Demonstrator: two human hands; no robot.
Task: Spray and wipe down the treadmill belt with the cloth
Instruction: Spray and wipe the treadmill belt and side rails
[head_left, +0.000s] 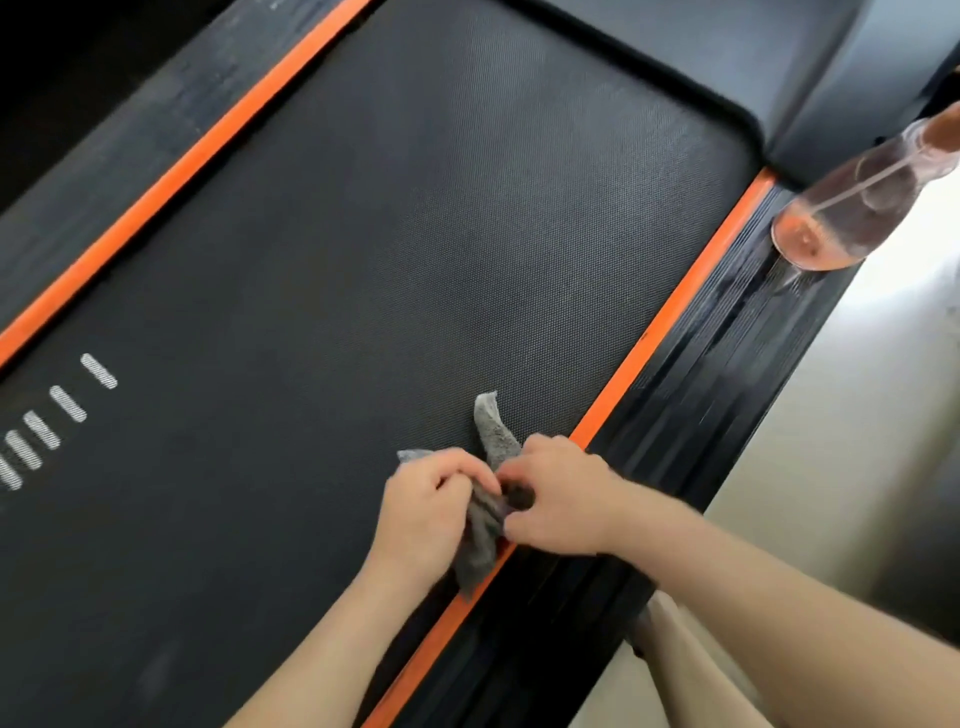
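The black textured treadmill belt (363, 260) fills most of the head view, running diagonally. A grey cloth (493, 431) lies bunched near the belt's right edge, one end sticking up, another hanging over the orange strip. My left hand (426, 514) and my right hand (561, 499) both grip the cloth, close together, just above the belt. A clear spray bottle (852, 208) with pinkish liquid stands on the right side rail, far from both hands; its top is cut off by the frame edge.
Orange strips (675, 306) border the belt on both sides, with black ribbed side rails (727, 364) outside them. White dash marks (67, 402) sit on the belt at left. The dark motor cover (727, 47) is at the top. Pale floor (857, 415) lies to the right.
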